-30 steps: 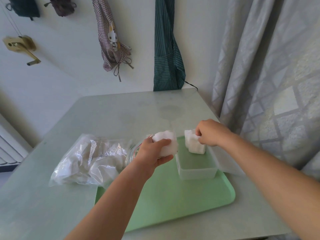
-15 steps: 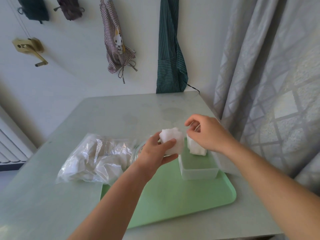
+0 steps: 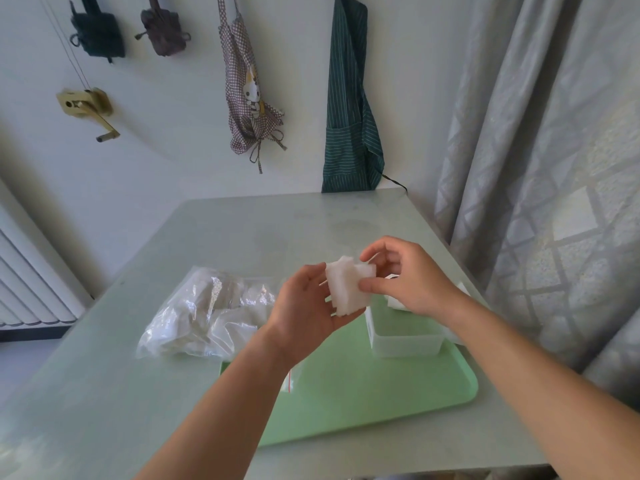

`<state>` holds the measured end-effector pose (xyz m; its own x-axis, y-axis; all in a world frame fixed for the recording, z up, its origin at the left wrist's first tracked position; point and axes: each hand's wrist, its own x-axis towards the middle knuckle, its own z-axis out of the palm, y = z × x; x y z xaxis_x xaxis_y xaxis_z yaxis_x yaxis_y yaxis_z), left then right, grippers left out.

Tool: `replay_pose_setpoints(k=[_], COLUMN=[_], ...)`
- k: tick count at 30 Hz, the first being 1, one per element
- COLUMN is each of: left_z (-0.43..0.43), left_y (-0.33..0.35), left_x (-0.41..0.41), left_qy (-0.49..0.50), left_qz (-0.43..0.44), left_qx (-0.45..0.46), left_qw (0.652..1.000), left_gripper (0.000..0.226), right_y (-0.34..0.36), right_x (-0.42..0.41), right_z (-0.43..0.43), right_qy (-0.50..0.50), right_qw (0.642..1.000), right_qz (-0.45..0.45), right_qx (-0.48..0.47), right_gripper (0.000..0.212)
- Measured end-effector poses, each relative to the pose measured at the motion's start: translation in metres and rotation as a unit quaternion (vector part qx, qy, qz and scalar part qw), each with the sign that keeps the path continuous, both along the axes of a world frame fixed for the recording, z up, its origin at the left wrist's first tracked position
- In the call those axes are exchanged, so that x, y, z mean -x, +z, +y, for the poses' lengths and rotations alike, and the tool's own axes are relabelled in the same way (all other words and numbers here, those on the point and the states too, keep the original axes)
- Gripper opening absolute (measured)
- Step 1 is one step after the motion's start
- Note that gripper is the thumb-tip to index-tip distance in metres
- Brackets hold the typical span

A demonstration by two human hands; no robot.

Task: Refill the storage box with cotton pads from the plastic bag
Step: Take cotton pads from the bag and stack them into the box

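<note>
Cotton pad stack (image 3: pixel 349 289): held in the air between both hands, above the far part of the tray, just left of the storage box.
Long axis: roughly upright, top end leaning toward the far edge of the surface; stepped layer edges facing left.
Left hand (image 3: pixel 308 306): cupped under and behind the stack, fingers curled round its lower end.
Right hand (image 3: pixel 412 275): pinching the stack's upper right part, thumb on the near face, forefinger arched over the top.
Storage box (image 3: pixel 405 337): open, on the tray's far right part, with white pads at its far end partly hidden by the right hand.
Plastic bag (image 3: pixel 207 310): crumpled, lying at the tray's far left corner.
Tray (image 3: pixel 363 393): pale green, toward the near right corner.
Surface (image 3: pixel 242 230): pale grey-green, smooth, far edge against a white wall.
Room: checked apron (image 3: pixel 247 109) and striped green apron (image 3: pixel 349 116) hanging on the wall, grey curtain (image 3: pixel 536 168) along the right edge, radiator (image 3: pixel 27 282) at the left.
</note>
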<state>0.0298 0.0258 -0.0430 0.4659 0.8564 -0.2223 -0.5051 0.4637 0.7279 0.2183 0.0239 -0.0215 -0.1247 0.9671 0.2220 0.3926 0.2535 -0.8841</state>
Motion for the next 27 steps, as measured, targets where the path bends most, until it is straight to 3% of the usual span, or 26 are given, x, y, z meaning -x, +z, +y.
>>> replay_pose_setpoints(k=[10,17,21,23,27], left_z=[0.01,0.013,0.013,0.013,0.011], left_y=[-0.007,-0.007,-0.006,-0.003,-0.001], left_x=[-0.002,-0.013,-0.015,-0.018,-0.025], left_qy=[-0.032,-0.071,-0.098,-0.112,-0.134], left_qz=[-0.024,0.015,0.049,0.076,0.127], left_qx=[0.013,0.006,-0.018,-0.034,-0.105], left_qw=[0.999,0.997,0.994,0.99,0.977], left_gripper=[0.062,0.066,0.068,0.067,0.044], right_y=[-0.003,0.002,-0.003,-0.008,-0.007], right_x=[-0.013,-0.013,-0.012,-0.011,-0.017], right_z=[0.004,0.007,0.015,0.018,0.021], right_qy=[0.016,0.067,0.044,0.029,0.036], right_qw=[0.999,0.996,0.994,0.991,0.991], right_qz=[-0.039,-0.047,-0.1,-0.127,-0.128], right_qx=[-0.023,0.024,0.019,0.011,-0.014], right_gripper=[0.013,0.016,0.009,0.012,0.033])
